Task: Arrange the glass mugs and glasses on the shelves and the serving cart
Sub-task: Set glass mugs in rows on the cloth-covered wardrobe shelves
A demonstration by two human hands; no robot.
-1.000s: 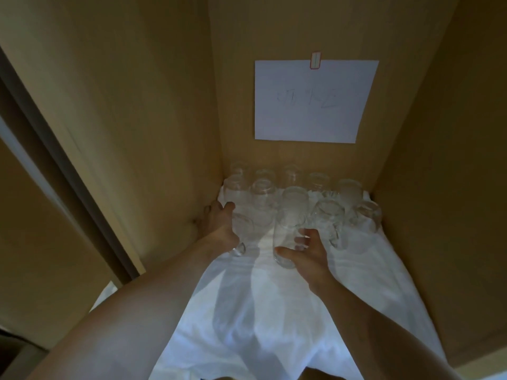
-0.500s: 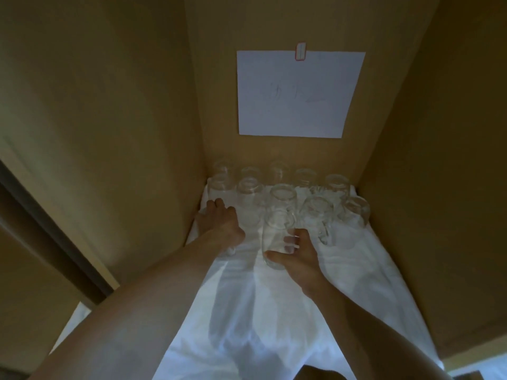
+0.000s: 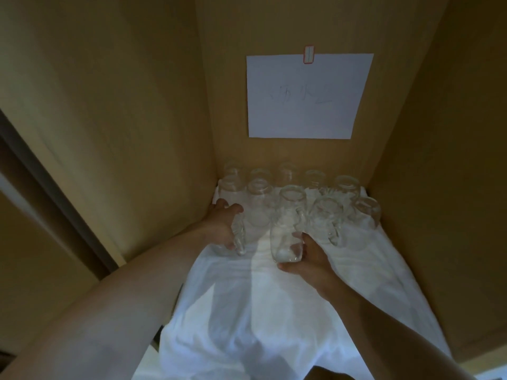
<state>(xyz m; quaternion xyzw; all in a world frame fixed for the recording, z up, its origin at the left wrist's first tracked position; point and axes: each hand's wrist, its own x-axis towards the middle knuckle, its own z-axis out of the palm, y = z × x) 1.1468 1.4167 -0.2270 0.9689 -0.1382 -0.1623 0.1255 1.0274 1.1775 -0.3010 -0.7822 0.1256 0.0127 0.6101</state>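
Note:
Inside a wooden shelf compartment lined with a white cloth (image 3: 274, 311), several clear glass mugs (image 3: 326, 215) stand upside down in rows at the back. My left hand (image 3: 223, 226) grips a glass mug (image 3: 240, 237) at the front left, close to the left wall. My right hand (image 3: 307, 259) holds another glass mug (image 3: 286, 229) at its lower end in the front middle, just ahead of the rows. Both mugs rest on or just above the cloth; I cannot tell which.
A white paper sheet (image 3: 310, 97) with faint writing is taped on the back wall. Wooden side walls (image 3: 123, 119) close in on the left and on the right (image 3: 452, 160). The cloth's front part lies bare and hangs over the shelf edge.
Both hands stay on their mugs with little shift. The view has moved slightly; the mug in my right hand sits about where it was, near the front row.

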